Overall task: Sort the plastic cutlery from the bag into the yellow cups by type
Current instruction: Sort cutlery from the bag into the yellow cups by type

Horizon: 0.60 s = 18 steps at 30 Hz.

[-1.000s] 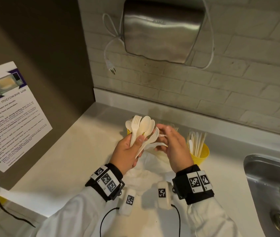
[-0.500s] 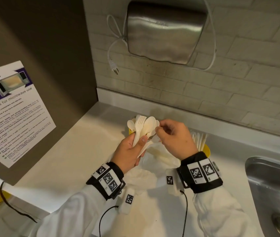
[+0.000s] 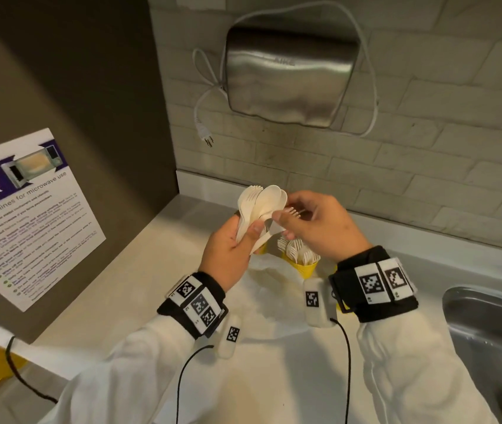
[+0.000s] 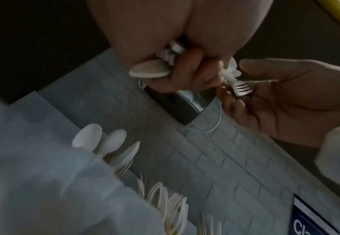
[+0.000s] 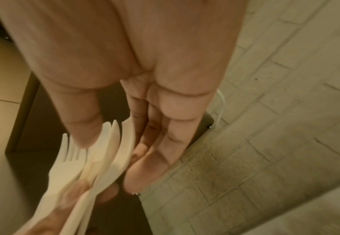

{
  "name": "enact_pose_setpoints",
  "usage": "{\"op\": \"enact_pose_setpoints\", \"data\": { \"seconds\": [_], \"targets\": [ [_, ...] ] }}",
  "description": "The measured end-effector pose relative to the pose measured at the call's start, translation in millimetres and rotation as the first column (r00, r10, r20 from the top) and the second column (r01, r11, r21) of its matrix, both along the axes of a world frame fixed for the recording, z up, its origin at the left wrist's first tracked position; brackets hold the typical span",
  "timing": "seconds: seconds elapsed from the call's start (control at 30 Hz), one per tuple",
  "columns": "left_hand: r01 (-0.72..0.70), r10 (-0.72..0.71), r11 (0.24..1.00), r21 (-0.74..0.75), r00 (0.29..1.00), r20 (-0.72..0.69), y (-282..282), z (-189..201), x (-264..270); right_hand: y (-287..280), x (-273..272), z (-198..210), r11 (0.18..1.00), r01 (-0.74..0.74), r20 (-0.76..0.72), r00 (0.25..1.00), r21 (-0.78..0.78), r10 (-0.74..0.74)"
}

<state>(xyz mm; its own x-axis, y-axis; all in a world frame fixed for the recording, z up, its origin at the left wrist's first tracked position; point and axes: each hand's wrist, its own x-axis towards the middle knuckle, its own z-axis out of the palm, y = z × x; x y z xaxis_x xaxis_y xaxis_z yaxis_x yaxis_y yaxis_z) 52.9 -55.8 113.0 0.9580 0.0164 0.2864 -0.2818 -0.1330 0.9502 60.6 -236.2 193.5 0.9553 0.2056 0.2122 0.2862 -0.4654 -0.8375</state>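
Note:
My left hand (image 3: 243, 237) grips a fanned bunch of white plastic spoons and forks (image 3: 259, 206) by the handles, held above the counter. My right hand (image 3: 286, 218) pinches the tined end of one fork (image 3: 295, 212) between thumb and fingers, right beside the bunch; the left wrist view shows this fork (image 4: 242, 88) lying against the right fingers. Below the hands stands a yellow cup of forks (image 3: 301, 266). A second yellow cup (image 3: 261, 248) is mostly hidden behind the left hand. The white bag (image 3: 274, 289) lies crumpled in front of the cups.
A steel sink (image 3: 488, 332) is sunk into the counter at the right. A hand dryer (image 3: 289, 75) with a loose cord hangs on the brick wall behind. On the dark panel at the left is a microwave poster (image 3: 23, 215). A yellow sliver (image 3: 343, 307) shows under my right wristband.
My right hand moved left to the bunch and closed thumb and fingers on a fork's head. The left hand lifted the bunch slightly, so the fork cup now shows below.

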Motion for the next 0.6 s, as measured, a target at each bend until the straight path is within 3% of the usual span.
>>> {"op": "enact_pose_setpoints", "data": {
  "seconds": [0.17, 0.3, 0.6],
  "targets": [
    [0.006, -0.006, 1.0, -0.029, 1.0, -0.007, 0.0, -2.4, -0.8, 0.3, -7.8, -16.0, 0.987, 0.022, -0.038, 0.999, 0.16, -0.016],
    [0.064, -0.075, 0.989, -0.134, 0.994, -0.083, -6.0, -3.2, -4.2, 4.7, -8.0, -22.0, 0.974, 0.029, -0.067, 0.998, 0.226, -0.014],
    [0.11, -0.136, 0.981, -0.16, 0.977, -0.162, -9.1, -2.9, -12.3, 10.8, -3.1, -29.0, 0.971, 0.155, -0.034, 0.988, 0.18, -0.151]
  ]
}}
